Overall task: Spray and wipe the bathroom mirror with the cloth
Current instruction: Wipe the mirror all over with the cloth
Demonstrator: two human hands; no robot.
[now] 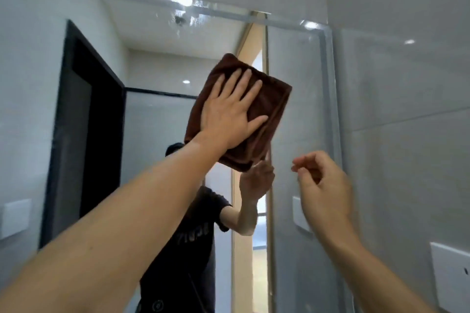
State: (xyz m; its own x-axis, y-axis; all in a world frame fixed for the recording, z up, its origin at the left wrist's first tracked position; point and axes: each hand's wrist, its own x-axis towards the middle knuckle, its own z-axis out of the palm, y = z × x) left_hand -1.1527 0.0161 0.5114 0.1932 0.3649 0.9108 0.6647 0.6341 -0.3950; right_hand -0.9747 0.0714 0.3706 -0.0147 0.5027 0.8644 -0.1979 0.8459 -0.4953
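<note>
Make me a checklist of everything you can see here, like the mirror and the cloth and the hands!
Surface: mirror, wet streaks and drops near its top edge.
Job's things: brown cloth, folded, pressed flat on the mirror; no spray bottle seen.
Clutter: nothing seen.
Grippers: left hand flat on the cloth, fingers straight; right hand raised beside it, loosely curled, holding nothing.
Cables: nothing seen.
Surroundings: pale tiled wall to the right with a white wall plate; a dark door frame shows in the reflection.
</note>
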